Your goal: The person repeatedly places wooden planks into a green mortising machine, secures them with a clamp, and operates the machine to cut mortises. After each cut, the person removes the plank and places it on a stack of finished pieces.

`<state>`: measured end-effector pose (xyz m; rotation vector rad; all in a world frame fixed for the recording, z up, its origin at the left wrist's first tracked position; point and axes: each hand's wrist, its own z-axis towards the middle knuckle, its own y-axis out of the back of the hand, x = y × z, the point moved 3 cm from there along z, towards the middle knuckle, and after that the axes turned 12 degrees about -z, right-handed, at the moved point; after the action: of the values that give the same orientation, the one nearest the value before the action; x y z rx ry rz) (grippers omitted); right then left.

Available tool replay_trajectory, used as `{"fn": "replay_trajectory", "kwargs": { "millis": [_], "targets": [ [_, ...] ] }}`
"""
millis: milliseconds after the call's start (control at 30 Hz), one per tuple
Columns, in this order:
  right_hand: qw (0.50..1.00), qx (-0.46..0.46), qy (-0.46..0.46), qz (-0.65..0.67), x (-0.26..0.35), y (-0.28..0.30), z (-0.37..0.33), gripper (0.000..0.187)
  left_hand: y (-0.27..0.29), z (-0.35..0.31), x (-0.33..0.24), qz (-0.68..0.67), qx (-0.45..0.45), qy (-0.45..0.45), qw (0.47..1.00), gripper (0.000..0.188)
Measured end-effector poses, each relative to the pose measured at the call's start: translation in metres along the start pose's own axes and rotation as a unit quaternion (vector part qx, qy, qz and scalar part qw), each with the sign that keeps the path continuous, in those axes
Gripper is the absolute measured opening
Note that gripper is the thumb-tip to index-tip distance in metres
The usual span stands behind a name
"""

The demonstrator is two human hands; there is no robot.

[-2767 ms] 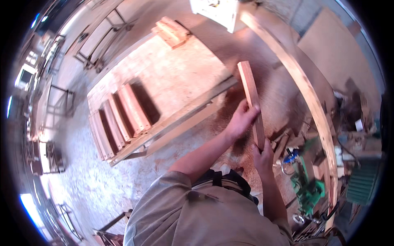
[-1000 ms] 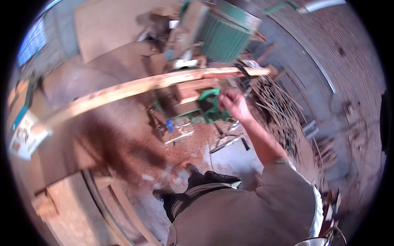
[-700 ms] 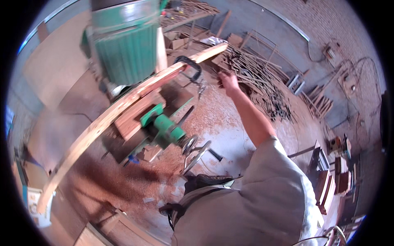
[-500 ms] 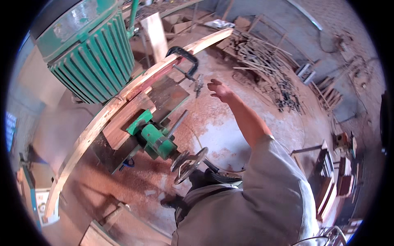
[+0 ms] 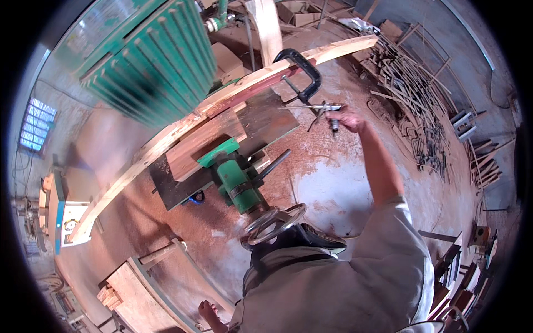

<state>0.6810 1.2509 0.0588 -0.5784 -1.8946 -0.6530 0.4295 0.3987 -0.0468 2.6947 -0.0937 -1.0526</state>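
Observation:
My right hand point(image 5: 348, 118) reaches out and is closed on an air blow gun point(image 5: 334, 107) with a thin nozzle pointing left. The gun is beside the handle of a black C-clamp point(image 5: 311, 75). That clamp pinches a long curved wooden piece point(image 5: 150, 145) against a reddish wood strip point(image 5: 255, 87). Low in view, my left hand point(image 5: 209, 309) is beside my body, fingers loosely bent and apart, with nothing seen in it. Before me is a green machine clamp point(image 5: 233, 177) with a metal handwheel point(image 5: 275, 223), pressing toward a wood block point(image 5: 205, 141).
A green ribbed motor housing point(image 5: 155, 61) looms at upper left. A pile of thin wood offcuts point(image 5: 411, 94) lies at right. A curved wooden frame point(image 5: 147, 294) stands at lower left. Sawdust covers much of the floor point(image 5: 333, 183).
My right hand has gone from empty and outstretched to gripping the blow gun by the C-clamp. My left hand has come into view at the bottom. The whole view has shifted.

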Motion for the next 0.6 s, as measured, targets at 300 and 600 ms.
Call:
{"fn": "replay_trajectory", "kwargs": {
  "millis": [300,600],
  "targets": [
    [0.999,-0.008,0.009,-0.043,0.12,-0.043,-0.023,0.038,0.019,0.014,0.046,-0.092,-0.013,0.083,0.992,0.012],
    [0.982,0.044,0.013,-0.184,0.153,-0.077,-0.024,0.034,-0.029,-0.006,0.022,-0.071,-0.005,0.063,0.996,0.021]
  ]
}}
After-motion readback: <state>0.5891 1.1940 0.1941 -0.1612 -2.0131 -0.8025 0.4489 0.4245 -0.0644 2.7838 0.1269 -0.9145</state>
